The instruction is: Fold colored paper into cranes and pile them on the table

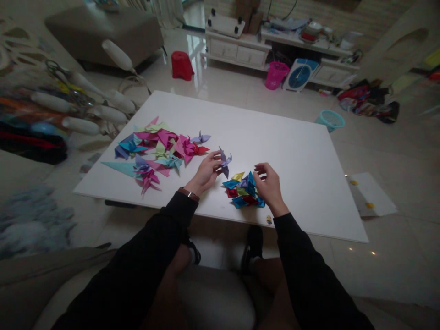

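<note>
A purple origami crane is held at the fingertips of my left hand, a little above the table. My right hand is at the right side of a small pile of shiny folded paper cranes in blue, red, gold and green. Its thumb and forefinger close on an upright blue foil crane; the exact contact is partly hidden. Left of my hands spreads a larger heap of matte paper cranes in pink, purple, teal and pale green. A single lavender crane lies at that heap's right edge.
The white table has a small sticker near its front edge. A lamp with white arms stands beyond the left corner. On the floor are a red stool, a pink bin, a fan and a teal basket.
</note>
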`<state>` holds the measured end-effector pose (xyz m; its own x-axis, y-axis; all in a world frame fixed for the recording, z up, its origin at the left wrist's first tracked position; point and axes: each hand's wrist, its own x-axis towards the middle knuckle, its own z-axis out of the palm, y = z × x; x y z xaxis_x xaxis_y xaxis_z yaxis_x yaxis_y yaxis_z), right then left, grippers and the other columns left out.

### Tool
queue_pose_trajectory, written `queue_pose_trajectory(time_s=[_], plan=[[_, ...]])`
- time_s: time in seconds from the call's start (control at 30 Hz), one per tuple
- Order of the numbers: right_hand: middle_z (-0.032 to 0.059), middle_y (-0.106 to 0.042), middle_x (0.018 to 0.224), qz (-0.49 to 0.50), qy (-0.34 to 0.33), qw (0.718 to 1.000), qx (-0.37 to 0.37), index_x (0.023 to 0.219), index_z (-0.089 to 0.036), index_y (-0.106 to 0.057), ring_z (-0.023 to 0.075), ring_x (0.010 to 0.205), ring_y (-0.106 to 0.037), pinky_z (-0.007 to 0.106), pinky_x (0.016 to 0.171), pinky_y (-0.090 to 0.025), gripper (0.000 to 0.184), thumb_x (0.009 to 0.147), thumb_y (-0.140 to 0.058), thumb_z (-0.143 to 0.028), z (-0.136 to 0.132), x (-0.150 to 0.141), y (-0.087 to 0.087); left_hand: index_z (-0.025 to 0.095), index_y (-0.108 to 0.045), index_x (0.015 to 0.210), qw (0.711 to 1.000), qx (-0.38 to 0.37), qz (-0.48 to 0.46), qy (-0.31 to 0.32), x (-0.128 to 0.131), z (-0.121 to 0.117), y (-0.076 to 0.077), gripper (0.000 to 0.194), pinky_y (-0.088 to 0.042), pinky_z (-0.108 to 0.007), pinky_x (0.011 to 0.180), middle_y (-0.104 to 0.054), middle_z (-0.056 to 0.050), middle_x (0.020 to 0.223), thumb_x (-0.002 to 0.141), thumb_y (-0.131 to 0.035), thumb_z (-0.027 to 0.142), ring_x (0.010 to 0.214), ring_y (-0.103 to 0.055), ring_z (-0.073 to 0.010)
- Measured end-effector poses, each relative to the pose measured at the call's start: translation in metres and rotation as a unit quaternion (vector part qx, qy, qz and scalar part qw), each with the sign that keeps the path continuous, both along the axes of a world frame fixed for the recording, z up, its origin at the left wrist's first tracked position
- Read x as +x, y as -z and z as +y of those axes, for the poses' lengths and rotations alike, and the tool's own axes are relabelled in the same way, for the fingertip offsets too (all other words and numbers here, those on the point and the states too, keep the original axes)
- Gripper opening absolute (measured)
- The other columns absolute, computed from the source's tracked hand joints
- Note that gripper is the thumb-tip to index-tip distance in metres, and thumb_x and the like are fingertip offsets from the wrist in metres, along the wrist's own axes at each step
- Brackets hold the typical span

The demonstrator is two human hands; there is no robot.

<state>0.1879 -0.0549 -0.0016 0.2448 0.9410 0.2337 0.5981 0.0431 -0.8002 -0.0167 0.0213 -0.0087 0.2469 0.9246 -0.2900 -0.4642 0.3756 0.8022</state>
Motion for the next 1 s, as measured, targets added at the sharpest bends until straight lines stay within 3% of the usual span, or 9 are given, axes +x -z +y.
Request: queue_pose_trajectory(time_s=[0.13, 0.33, 0.5, 0.7, 1.0], plan=[[0.0069, -0.072, 0.094, 0.037, -0.035, 0.999, -0.006, 0.098, -0.02, -0.066, 0.0212, 0.085, -0.067, 0.035, 0.073, -0.052, 0.017, 0.086, -0.056, -0.028, -0.001, -0.015, -0.007, 0.016, -0.069, 0.093, 0.994, -0.063, -0.07, 0.06, 0.012, -0.011, -0.004, 0.03, -0.047, -0.025, 0.071, -0.066, -0.003, 0.092, 0.066, -0.063, 0.005, 0.079, -0.061, -0.0128], [0.0083, -0.07, 0.118, 0.069, -0.11, 0.991, 0.0, 0.115, -0.022, -0.065, 0.0207, 0.098, -0.066, 0.033, 0.074, -0.053, 0.035, 0.08, -0.063, -0.022, -0.005, -0.022, -0.016, 0.013, -0.065, 0.081, 0.974, -0.132, -0.142, 0.117, 0.02, -0.027, -0.009, 0.013, -0.046, -0.021, 0.06, -0.063, -0.003, 0.075, 0.072, -0.06, 0.005, 0.063, -0.055, -0.0102], [0.0038, -0.072, 0.096, 0.096, -0.17, 0.981, -0.02, 0.096, -0.022, -0.067, 0.0194, 0.088, -0.065, 0.032, 0.073, -0.051, 0.02, 0.078, -0.07, -0.028, -0.015, -0.019, -0.024, 0.015, -0.06, 0.073, 0.972, -0.141, -0.141, 0.122, 0.028, -0.044, -0.012, 0.012, -0.044, -0.021, 0.054, -0.057, -0.001, 0.066, 0.071, -0.057, 0.004, 0.055, -0.05, -0.0097], [-0.0001, -0.069, 0.08, 0.08, -0.201, 0.976, -0.011, 0.076, -0.021, -0.067, 0.0167, 0.078, -0.062, 0.03, 0.074, -0.048, 0.004, 0.075, -0.069, -0.024, -0.034, -0.017, -0.039, 0.015, -0.064, 0.079, 0.972, -0.135, -0.154, 0.113, 0.032, -0.073, -0.013, 0.013, -0.043, -0.02, 0.051, -0.06, -0.001, 0.069, 0.073, -0.056, 0.006, 0.053, -0.05, -0.0089], [-0.0011, -0.069, 0.072, 0.212, -0.224, 0.951, 0.009, 0.078, -0.02, -0.069, 0.0151, 0.067, -0.061, 0.029, 0.067, -0.047, 0.012, 0.073, -0.072, -0.031, -0.059, -0.031, -0.059, 0.014, -0.063, 0.082, 0.97, -0.147, -0.18, 0.064, 0.013, -0.12, -0.063, 0.008, -0.051, -0.019, 0.055, -0.064, -0.002, 0.068, 0.08, -0.056, 0.011, 0.055, -0.06, -0.0092]])
